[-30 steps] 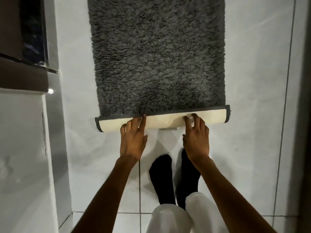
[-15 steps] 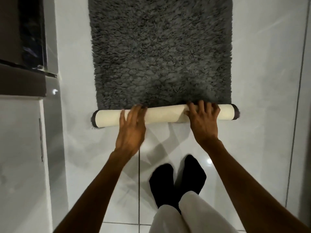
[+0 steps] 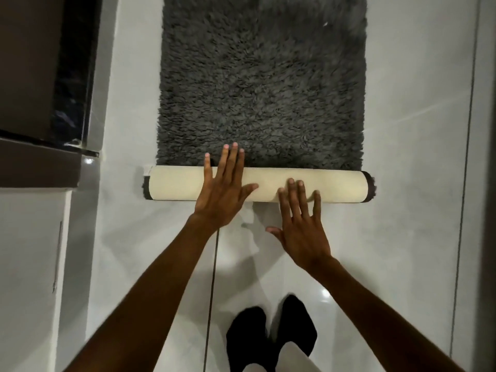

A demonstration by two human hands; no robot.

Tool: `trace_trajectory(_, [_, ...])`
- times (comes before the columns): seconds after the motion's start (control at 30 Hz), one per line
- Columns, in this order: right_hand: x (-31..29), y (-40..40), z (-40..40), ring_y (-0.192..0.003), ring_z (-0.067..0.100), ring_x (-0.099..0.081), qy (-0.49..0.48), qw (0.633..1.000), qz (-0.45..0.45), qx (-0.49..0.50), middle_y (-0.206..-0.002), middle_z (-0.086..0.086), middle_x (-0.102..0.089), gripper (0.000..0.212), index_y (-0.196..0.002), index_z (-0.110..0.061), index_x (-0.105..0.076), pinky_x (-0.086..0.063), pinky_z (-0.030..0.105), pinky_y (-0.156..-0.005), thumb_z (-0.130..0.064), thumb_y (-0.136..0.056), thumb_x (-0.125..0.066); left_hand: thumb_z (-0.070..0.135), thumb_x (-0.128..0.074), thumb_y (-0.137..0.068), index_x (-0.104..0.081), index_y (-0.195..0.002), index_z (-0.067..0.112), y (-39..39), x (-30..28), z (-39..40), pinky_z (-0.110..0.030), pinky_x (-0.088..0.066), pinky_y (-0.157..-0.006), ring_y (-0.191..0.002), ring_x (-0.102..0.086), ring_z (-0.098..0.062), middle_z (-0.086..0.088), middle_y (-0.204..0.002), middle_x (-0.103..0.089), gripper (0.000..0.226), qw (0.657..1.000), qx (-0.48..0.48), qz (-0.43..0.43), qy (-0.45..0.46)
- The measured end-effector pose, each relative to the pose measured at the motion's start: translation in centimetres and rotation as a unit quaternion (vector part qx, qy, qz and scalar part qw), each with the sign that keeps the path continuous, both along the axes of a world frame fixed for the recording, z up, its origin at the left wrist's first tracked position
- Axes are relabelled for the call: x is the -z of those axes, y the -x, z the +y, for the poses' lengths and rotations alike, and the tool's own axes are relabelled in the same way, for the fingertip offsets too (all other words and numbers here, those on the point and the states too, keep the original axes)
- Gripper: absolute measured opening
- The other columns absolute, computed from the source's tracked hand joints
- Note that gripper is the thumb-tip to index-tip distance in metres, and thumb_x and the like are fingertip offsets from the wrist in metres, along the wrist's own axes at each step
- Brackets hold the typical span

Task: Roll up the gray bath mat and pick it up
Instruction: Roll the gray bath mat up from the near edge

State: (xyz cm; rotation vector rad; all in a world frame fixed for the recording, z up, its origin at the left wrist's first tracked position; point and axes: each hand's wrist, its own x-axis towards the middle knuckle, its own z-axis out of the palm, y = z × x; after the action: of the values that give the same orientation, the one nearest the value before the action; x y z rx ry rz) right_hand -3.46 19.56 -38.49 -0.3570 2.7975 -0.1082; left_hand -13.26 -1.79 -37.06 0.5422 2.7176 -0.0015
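White glossy floor tiles (image 3: pixel 402 237) carry the work. Left hand (image 3: pixel 224 190) lies flat and open, fingers spread, palm across the cream roll (image 3: pixel 174 185), fingertips reaching the pile beyond it; it grips nothing. Right hand (image 3: pixel 302 224) is open too, only its fingertips on the roll's near side. Gray bath mat (image 3: pixel 263 89) is partly rolled at its near end, the rest flat on the floor. Black socks (image 3: pixel 271 334) stand at the floor's near edge.
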Motion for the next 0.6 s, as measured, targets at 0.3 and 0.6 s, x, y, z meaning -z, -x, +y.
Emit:
trace_trajectory(0.3, [-2.1,17.4,0.3,-0.158,0.038,-0.003,-0.002,0.996,-0.025,0.086,-0.170,0.020,-0.007,0.097,-0.161,-0.008,-0.010,-0.008,0.066,-0.123,-0.076,-0.092,-0.001,0.045,-0.017,-0.108,0.000,-0.165,0.003,0.4,-1.9,-1.6,-0.061,-0.012,-0.129,-0.162,0.000,-0.033,-0.017,-0.175,0.003,0.073,1.000,0.025,0.009,-0.014])
trace_trajectory(0.6, [-4.2,17.1,-1.0,-0.148,0.039,-0.037,0.023,0.995,0.033,0.086,-0.160,0.022,-0.036,0.075,-0.153,-0.009,-0.037,-0.028,0.060,-0.118,-0.063,-0.101,-0.033,0.059,-0.014,-0.105,-0.004,-0.166,0.006,15.5,-2.6,0.7,-0.062,-0.002,-0.129,-0.162,0.001,-0.035,-0.016,-0.175,0.000,0.081,1.000,-0.017,-0.008,-0.004])
